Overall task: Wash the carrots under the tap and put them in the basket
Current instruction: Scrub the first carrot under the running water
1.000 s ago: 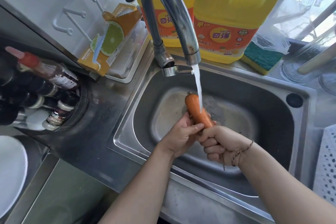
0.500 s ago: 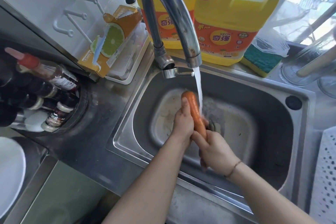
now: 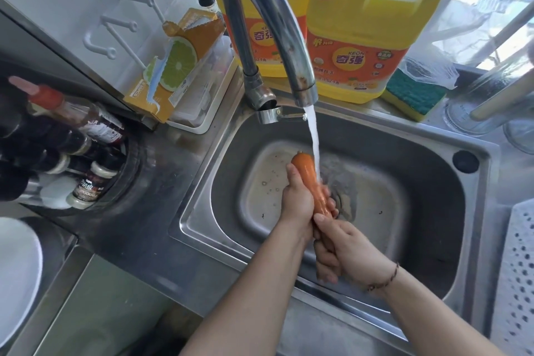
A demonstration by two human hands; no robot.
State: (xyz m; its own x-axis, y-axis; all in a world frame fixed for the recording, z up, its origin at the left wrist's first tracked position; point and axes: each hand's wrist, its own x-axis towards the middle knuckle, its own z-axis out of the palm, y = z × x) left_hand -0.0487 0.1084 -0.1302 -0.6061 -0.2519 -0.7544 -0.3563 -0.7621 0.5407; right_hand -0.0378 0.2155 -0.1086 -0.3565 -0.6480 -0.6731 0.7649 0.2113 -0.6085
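Left hand (image 3: 297, 199) has slid back down the carrot (image 3: 313, 182); both hands' fingers grasping it, right hand (image 3: 344, 254) low, rinsing unfinished

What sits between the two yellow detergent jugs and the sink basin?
In the head view, the tap rises there, water running onto the carrot.

Home kitchen: steel sink (image 3: 474, 211) with running tap (image 3: 268, 23), yellow dish-soap jugs (image 3: 367, 37) and sponge (image 3: 413, 92) far, sauce bottles (image 3: 72, 136) left.
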